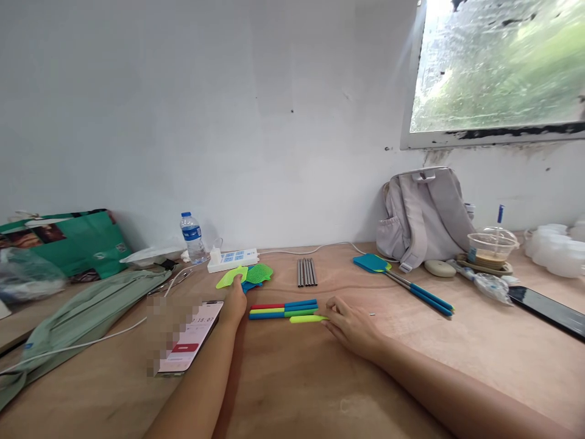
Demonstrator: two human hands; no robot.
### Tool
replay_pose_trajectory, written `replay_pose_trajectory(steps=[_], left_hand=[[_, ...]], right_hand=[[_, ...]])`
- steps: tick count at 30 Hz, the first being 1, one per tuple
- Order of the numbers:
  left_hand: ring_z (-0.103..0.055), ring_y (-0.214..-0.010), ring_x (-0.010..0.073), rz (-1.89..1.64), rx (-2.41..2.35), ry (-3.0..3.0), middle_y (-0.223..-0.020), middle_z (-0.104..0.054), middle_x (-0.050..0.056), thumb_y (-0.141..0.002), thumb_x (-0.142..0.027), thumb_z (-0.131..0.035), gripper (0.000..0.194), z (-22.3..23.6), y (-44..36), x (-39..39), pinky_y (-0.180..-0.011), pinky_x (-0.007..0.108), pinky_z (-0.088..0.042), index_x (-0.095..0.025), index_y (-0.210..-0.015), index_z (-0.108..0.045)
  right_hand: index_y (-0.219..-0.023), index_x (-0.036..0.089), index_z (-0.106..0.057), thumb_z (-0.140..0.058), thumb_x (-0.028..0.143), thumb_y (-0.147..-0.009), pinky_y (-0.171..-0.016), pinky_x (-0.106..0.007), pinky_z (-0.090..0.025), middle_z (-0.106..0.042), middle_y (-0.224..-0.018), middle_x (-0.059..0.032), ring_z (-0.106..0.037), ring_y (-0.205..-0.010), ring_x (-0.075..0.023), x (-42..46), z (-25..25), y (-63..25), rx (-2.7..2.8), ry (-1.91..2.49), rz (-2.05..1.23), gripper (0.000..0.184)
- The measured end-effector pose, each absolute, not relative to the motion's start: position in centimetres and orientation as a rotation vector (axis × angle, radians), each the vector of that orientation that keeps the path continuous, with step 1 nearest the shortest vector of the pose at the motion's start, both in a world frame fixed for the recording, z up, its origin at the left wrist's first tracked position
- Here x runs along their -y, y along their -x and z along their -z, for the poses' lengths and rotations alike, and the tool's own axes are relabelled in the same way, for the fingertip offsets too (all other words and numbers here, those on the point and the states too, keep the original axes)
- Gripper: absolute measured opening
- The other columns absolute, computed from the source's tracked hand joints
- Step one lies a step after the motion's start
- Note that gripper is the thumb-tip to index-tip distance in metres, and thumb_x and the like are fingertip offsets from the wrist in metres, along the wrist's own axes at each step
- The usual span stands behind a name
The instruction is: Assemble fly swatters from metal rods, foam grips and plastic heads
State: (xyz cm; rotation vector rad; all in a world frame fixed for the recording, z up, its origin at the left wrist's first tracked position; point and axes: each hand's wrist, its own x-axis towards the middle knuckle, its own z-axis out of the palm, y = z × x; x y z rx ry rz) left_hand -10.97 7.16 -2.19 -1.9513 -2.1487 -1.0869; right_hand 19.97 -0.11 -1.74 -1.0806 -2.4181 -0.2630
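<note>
My left hand point(235, 300) has its fingers closed on a yellow-green fly swatter head point(232, 277). Beside it lie a green mesh swatter head point(261, 274) and a blue one, partly covered. My right hand point(345, 321) pinches the right end of a yellow fly swatter handle point(304, 319), low over the table. Just behind that are red, yellow, blue and green handles point(267, 315), laid side by side. Several metal rods point(306, 272) lie in a row farther back. To the right rest long fly swatters with blue heads point(369, 263) and blue handles.
A phone point(194, 338) lies by my left forearm. Behind are a power strip point(233, 259) and water bottle point(192, 236). A grey backpack point(425, 213), drink cup point(491, 247) and dark phone point(548, 311) are at right. Green cloth point(91, 317) and a white cable occupy the left.
</note>
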Motion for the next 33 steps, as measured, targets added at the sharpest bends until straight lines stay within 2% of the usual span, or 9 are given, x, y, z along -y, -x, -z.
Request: replay_pose_trajectory(steps=[4,10,16,24,28,33], left_hand=[[-0.050,-0.110,0.0292,1.002,2.130,2.015,-0.122,-0.051,0.018,-0.075,0.004,-0.026,0.048,2.4,11.1,-7.8,-0.086,0.040,-0.043,-0.009,-0.121,-0.035],[-0.034,-0.124,0.0291,0.892,2.169,2.010,-0.135,-0.035,0.023,-0.072,0.008,-0.029,0.062,3.0,11.2,-9.0,-0.095,0.042,-0.037,-0.006,-0.132,-0.022],[-0.024,-0.129,0.0291,0.802,2.199,2.003,-0.132,-0.036,0.025,-0.073,0.005,-0.033,0.056,3.4,11.6,-9.7,-0.102,0.043,-0.027,0.000,-0.129,-0.028],[-0.032,-0.125,0.0288,0.739,2.161,2.062,-0.128,-0.040,0.020,-0.071,0.008,-0.029,0.056,3.3,11.8,-9.7,-0.096,0.043,-0.035,-0.008,-0.125,-0.037],[-0.048,-0.109,0.0235,0.747,2.068,2.129,-0.116,-0.048,0.012,-0.068,0.009,-0.029,0.060,2.8,11.6,-9.2,-0.088,0.036,-0.042,-0.016,-0.121,-0.043],[-0.055,-0.097,0.0203,0.812,1.996,2.131,-0.106,-0.051,0.007,-0.067,0.009,-0.029,0.059,2.6,11.5,-8.9,-0.083,0.031,-0.044,-0.019,-0.114,-0.050]], right_hand=[[-0.106,0.023,-0.056,-0.036,0.028,-0.089,-0.050,-0.022,-0.038,-0.053,-0.096,-0.0065,-0.053,-0.062,-0.0117,0.2,1.7,-19.9,2.393,1.060,0.306,0.027],[-0.102,0.020,-0.056,-0.037,0.023,-0.088,-0.048,-0.021,-0.038,-0.048,-0.089,-0.0073,-0.050,-0.060,-0.0114,0.0,2.3,-19.9,2.308,0.937,0.361,0.023],[-0.109,0.023,-0.053,-0.039,0.025,-0.088,-0.057,-0.024,-0.044,-0.047,-0.088,-0.0063,-0.050,-0.064,-0.0118,-0.1,2.7,-20.3,2.306,0.836,0.182,0.025],[-0.106,0.019,-0.055,-0.035,0.029,-0.089,-0.066,-0.029,-0.045,-0.048,-0.095,-0.0091,-0.052,-0.073,-0.0146,0.3,1.6,-20.3,2.510,0.814,0.082,0.027],[-0.109,0.021,-0.054,-0.034,0.031,-0.089,-0.061,-0.028,-0.044,-0.049,-0.098,-0.0094,-0.052,-0.071,-0.0147,0.5,1.4,-20.3,2.551,0.824,0.100,0.029],[-0.106,0.020,-0.054,-0.033,0.032,-0.089,-0.056,-0.027,-0.043,-0.049,-0.098,-0.0094,-0.051,-0.065,-0.0139,0.4,1.5,-20.3,2.577,0.848,0.081,0.030]])
